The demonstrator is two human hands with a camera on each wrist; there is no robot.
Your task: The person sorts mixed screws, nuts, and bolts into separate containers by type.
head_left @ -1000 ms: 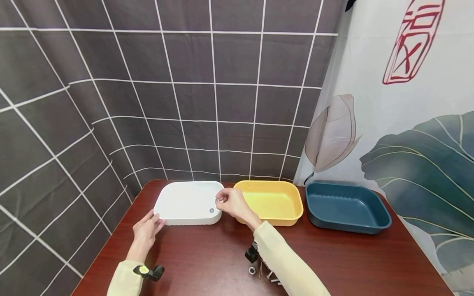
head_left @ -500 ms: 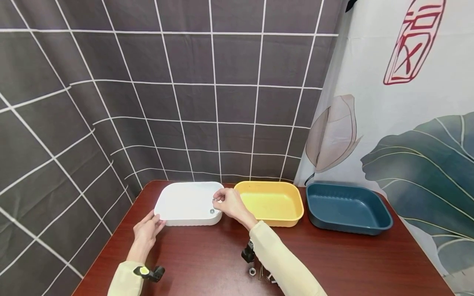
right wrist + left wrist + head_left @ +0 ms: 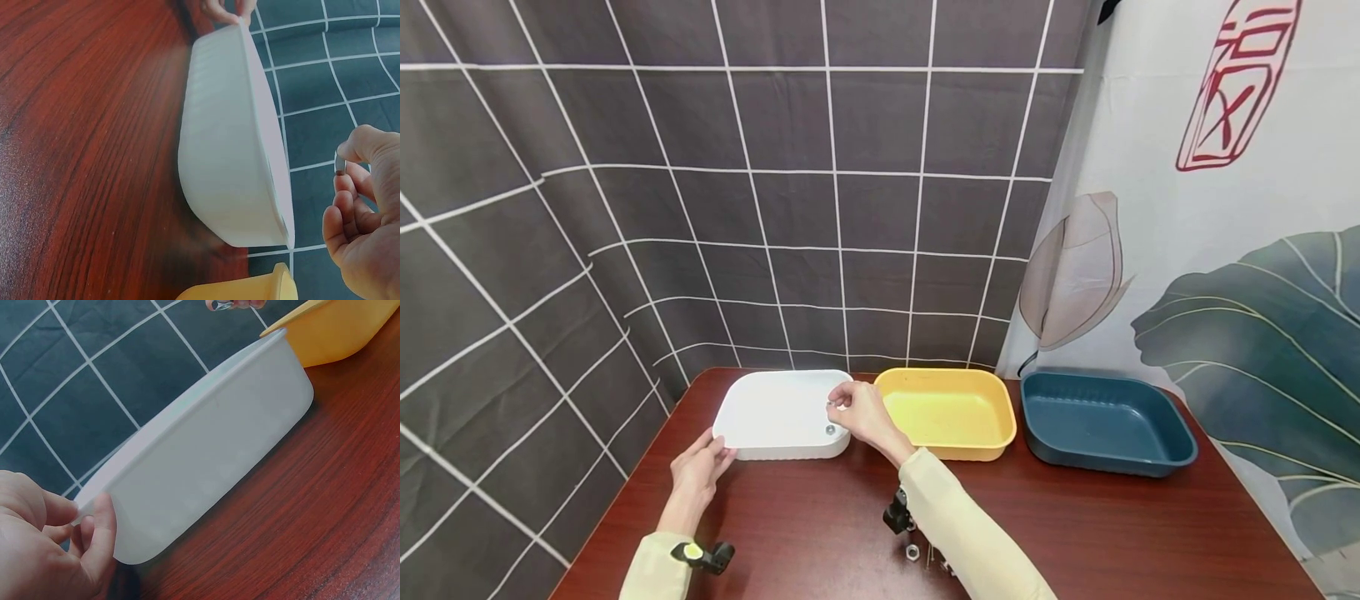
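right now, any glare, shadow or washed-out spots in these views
Head view: the white tray looks washed out inside, almost featureless; left wrist view: a dark shadow falls on the table beside the left hand; right wrist view: pale glare on the table at the picture's left edge; both wrist views: the gridded backdrop looks bluish.

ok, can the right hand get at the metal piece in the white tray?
Likely yes: the right hand hovers near the metal piece in the white tray, with nothing seen between them. But it pinches another metal part, which probably must go first.
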